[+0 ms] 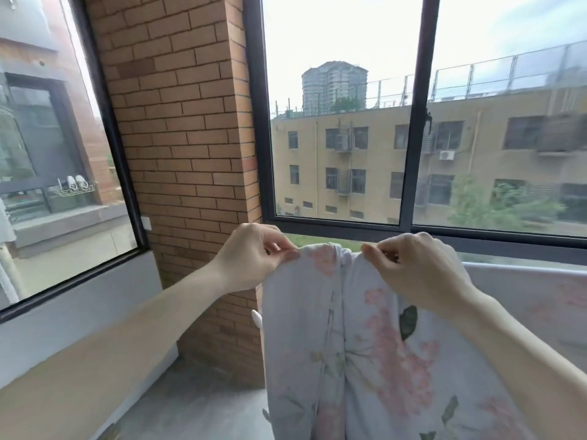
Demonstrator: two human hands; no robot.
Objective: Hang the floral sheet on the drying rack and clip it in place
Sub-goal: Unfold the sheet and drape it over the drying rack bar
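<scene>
The floral sheet (pixel 365 360), pale lilac with pink flowers and green leaves, hangs bunched in front of me. My left hand (pixel 254 258) pinches its top edge on the left side. My right hand (pixel 416 271) pinches the top edge a short way to the right. More of the sheet (pixel 524 290) stretches flat to the right, draped over something hidden beneath it. A small white piece (pixel 256 317) pokes out at the sheet's left edge; I cannot tell what it is. No clip is visible.
A brick pillar (pixel 184 154) stands just left of the sheet. Dark-framed windows (pixel 416 122) run behind it and along the left wall, above a grey ledge (pixel 79 306). The grey floor (pixel 197 408) lies below.
</scene>
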